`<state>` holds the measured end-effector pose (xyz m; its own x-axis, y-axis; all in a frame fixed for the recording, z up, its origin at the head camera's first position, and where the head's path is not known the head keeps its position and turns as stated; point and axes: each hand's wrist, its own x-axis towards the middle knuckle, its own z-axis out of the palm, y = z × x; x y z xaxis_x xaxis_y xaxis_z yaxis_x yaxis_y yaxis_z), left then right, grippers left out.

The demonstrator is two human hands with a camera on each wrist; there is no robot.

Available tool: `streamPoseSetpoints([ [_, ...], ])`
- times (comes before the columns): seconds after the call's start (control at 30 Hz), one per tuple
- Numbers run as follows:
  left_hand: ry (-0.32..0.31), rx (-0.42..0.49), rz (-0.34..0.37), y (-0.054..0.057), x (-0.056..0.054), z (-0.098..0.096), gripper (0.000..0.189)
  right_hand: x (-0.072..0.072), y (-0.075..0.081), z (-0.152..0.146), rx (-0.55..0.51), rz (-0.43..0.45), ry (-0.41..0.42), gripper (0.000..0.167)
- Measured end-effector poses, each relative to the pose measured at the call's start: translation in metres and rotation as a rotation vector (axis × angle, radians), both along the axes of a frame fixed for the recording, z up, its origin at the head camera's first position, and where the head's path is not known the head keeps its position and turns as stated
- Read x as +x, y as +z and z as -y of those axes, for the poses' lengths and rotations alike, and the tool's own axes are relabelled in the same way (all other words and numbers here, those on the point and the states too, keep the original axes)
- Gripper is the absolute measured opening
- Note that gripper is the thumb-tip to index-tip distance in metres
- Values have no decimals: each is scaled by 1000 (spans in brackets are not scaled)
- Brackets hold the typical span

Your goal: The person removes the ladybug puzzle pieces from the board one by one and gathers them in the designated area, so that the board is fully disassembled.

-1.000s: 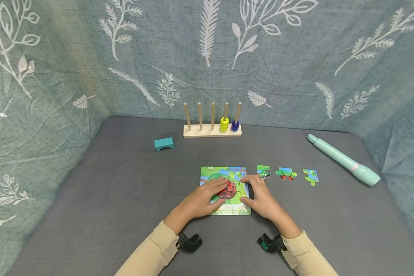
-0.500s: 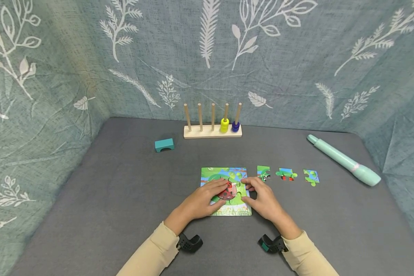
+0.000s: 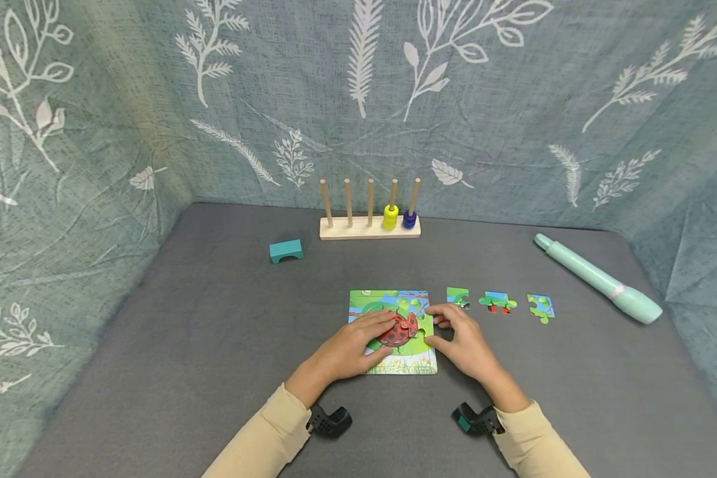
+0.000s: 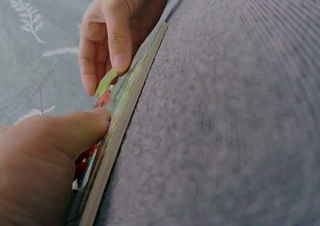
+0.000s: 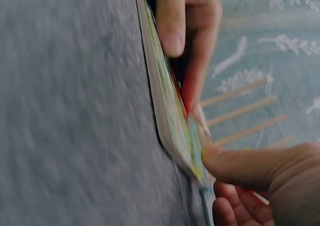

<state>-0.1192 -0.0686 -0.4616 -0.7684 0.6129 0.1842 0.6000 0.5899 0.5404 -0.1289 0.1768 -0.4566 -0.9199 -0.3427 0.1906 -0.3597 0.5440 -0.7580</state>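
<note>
A ladybug jigsaw puzzle [image 3: 403,366] in a flat board lies before me. My left hand [image 3: 349,346] rests on its left part, fingers stretched over the ladybug and thumb lower down. On the right side, my right hand [image 3: 467,342] pinches a green puzzle piece [image 4: 104,83] with some red on it, between thumb and fingers. The left wrist view shows this piece tilted up from the board. In the right wrist view, the right thumb [image 5: 220,161] presses on the piece's near face, and the fingers behind are partly hidden.
Three loose puzzle pieces lie right of the board: one green [image 3: 456,295], one with red [image 3: 498,302], one blue-green [image 3: 541,307]. Behind stand a wooden peg stand [image 3: 358,230] with yellow and blue rings, and a teal arch block [image 3: 285,250]. A mint tube-shaped object [image 3: 597,275] lies far right.
My right hand has lifted the right-hand piece, which flashed pale while tilting, and shifted slightly right with it. My left hand has stayed in place on the puzzle.
</note>
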Motion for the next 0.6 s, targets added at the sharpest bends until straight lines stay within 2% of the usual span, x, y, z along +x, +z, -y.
streamPoseSetpoints([
  [0.3,1,-6,5,0,1,0,53,-5,5,-19,25,35,35,44],
  [0.6,1,7,-12,-3,0,1,53,-4,6,-55,24,25,9,43],
])
